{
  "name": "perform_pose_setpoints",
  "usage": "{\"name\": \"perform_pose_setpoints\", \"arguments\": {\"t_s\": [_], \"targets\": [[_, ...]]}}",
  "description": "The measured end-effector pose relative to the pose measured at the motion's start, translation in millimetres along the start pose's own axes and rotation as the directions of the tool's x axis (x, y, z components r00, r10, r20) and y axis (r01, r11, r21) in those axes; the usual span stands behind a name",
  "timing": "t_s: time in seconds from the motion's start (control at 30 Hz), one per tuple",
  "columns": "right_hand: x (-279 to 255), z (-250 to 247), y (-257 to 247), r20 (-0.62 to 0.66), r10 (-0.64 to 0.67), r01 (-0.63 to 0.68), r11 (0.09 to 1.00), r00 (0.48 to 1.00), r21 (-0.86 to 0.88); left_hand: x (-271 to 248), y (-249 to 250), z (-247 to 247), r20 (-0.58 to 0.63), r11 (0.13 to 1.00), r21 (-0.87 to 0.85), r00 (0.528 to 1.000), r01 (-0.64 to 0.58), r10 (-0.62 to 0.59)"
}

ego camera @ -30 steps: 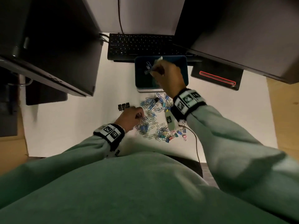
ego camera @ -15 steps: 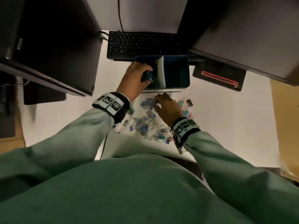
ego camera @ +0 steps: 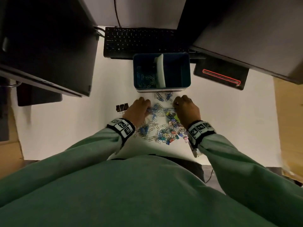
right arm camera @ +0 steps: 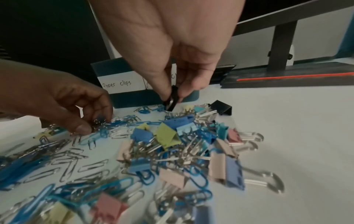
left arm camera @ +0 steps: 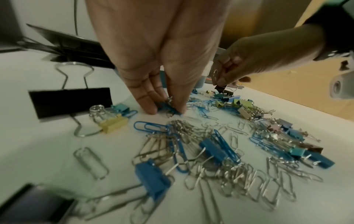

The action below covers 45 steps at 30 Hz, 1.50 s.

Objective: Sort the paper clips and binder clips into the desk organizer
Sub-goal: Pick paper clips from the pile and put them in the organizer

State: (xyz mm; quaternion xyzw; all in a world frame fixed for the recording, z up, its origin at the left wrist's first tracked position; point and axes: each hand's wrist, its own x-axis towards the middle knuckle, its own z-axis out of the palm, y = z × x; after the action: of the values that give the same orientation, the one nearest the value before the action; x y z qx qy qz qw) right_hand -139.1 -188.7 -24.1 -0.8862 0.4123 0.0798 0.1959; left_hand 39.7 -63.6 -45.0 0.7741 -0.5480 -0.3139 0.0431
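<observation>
A blue desk organizer (ego camera: pixel 186 69) with a pale divider stands past a pile of paper clips and coloured binder clips (ego camera: pixel 161 128). Its left compartment holds paper clips (ego camera: pixel 146 79); the front label reads "Paper clips" (right arm camera: pixel 122 83). My left hand (ego camera: pixel 145 106) is down at the pile's left edge, and its fingertips (left arm camera: pixel 148 108) pinch a small bunch of blue paper clips (left arm camera: pixel 168 106). My right hand (ego camera: pixel 177 102) is at the pile's far right. It pinches a small black binder clip (right arm camera: pixel 171 100) just above the desk.
A large black binder clip (ego camera: pixel 122 107) lies left of my left hand, and another black one (right arm camera: pixel 222 109) lies near the organizer. A keyboard (ego camera: pixel 139 41) sits behind the organizer, with monitors overhanging on both sides. A black device with a red line (ego camera: pixel 221 76) is at the right.
My left hand has come back from the organizer's left compartment to the pile and pinched blue paper clips. My right hand has shifted toward the organizer and taken a small black binder clip.
</observation>
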Motion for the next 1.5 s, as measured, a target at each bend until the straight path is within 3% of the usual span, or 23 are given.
{"name": "perform_pose_setpoints", "arguments": {"t_s": [0.13, 0.23, 0.3, 0.5, 0.67, 0.77, 0.9, 1.0, 1.13, 1.2, 1.3, 1.4, 1.5], "targets": [[3, 3, -17, -0.087, -0.128, 0.126, 0.992, 0.988, -0.026, -6, -4, -3, -0.028, 0.991, -0.131, 1.000, -0.017, 0.014], [8, 12, -40, 0.022, -0.271, 0.271, 0.962, 0.962, -0.036, -18, -5, -12, -0.079, 0.970, -0.241, 0.997, -0.033, 0.014], [11, 19, -49, 0.118, -0.297, 0.308, 0.947, 0.948, -0.091, -27, -4, -24, -0.085, 0.956, -0.292, 0.996, -0.033, 0.008], [9, 27, -46, 0.165, -0.290, 0.304, 0.951, 0.943, -0.061, -36, 12, -86, -0.219, 0.879, -0.472, 0.975, -0.070, -0.040], [1, 25, -36, 0.171, -0.193, 0.167, 0.974, 0.966, 0.153, 15, 17, -115, -0.351, 0.906, -0.408, 0.935, -0.113, -0.041], [-5, 4, -36, 0.121, -0.145, 0.095, 0.934, 0.982, 0.345, 28, 15, -111, -0.298, 0.954, -0.284, 0.954, -0.097, 0.008], [-2, -45, -51, -0.056, -0.091, 0.107, 0.813, 0.994, 0.572, -6, 10, -97, -0.395, 0.950, -0.284, 0.918, -0.131, 0.008], [21, -71, -72, -0.200, -0.063, 0.180, 0.740, 0.978, 0.648, -41, -6, -65, -0.193, 0.972, -0.235, 0.980, 0.008, -0.054], [49, -68, -98, -0.157, -0.175, 0.233, 0.810, 0.972, 0.538, -61, -25, -12, 0.071, 0.996, 0.037, 0.994, 0.081, -0.083], [40, -58, -95, -0.171, -0.226, 0.280, 0.846, 0.959, 0.454, -59, -29, 6, 0.106, 0.990, 0.133, 0.993, 0.037, -0.052], [10, -41, -70, -0.208, -0.188, 0.259, 0.878, 0.960, 0.401, -54, -30, 15, 0.057, 0.985, 0.164, 0.997, 0.043, -0.053], [-11, -15, -48, 0.074, -0.162, 0.144, 0.968, 0.984, 0.205, -43, -21, 12, 0.038, 0.987, 0.151, 0.997, 0.058, -0.064], [-6, 13, -46, 0.192, -0.182, 0.177, 0.983, 0.964, 0.041, -29, -9, 9, 0.034, 0.993, 0.112, 0.998, 0.040, -0.045]]}}
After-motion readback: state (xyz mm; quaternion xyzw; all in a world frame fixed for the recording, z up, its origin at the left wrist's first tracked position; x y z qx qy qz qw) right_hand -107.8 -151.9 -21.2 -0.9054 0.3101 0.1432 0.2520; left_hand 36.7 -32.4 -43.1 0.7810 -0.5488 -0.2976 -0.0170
